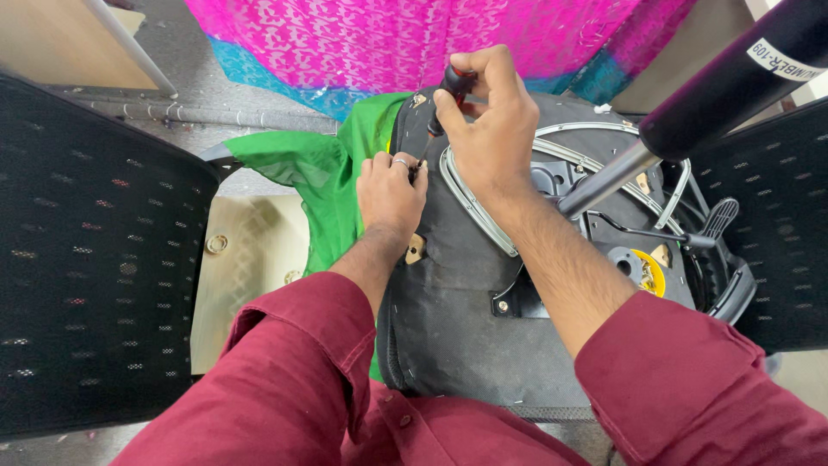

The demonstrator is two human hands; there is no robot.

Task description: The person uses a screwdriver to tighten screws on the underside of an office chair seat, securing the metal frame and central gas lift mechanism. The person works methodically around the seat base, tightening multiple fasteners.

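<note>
Work in hand: a person drives a screwdriver (pixel 442 103) into the underside of an upturned office chair seat (pixel 466 311), near its upper left edge.
Right hand (pixel 487 121): closed around the black handle of the screwdriver, thumb and fingers wrapped on the top of it; the shaft slants down and left toward the seat.
Left hand (pixel 390 192): fingers pinched narrow at the screwdriver's tip, steadying it or a small fastener there; what lies under the fingertips is hidden. A ring shows on one finger.
Chair seat: lies bottom-up across the person's lap, black fabric and plastic base facing the camera, between the dark red sleeves (pixel 285 380).
Chair mechanism (pixel 604 216): metal ring frame, gas-lift column (pixel 690 112) and lever (pixel 681 235) sit on the right half of the seat, apparently attached.
Progress, as I judge it: one screw (pixel 503 305) is seated by the black bracket lower down; the spot under the tool looks like the one being worked, and whether it is going in or coming out cannot be told.
Surroundings: green cloth (pixel 302 173) lies under the seat's left side, pink patterned fabric (pixel 414 39) beyond, black mesh panels (pixel 86 250) on both sides.
</note>
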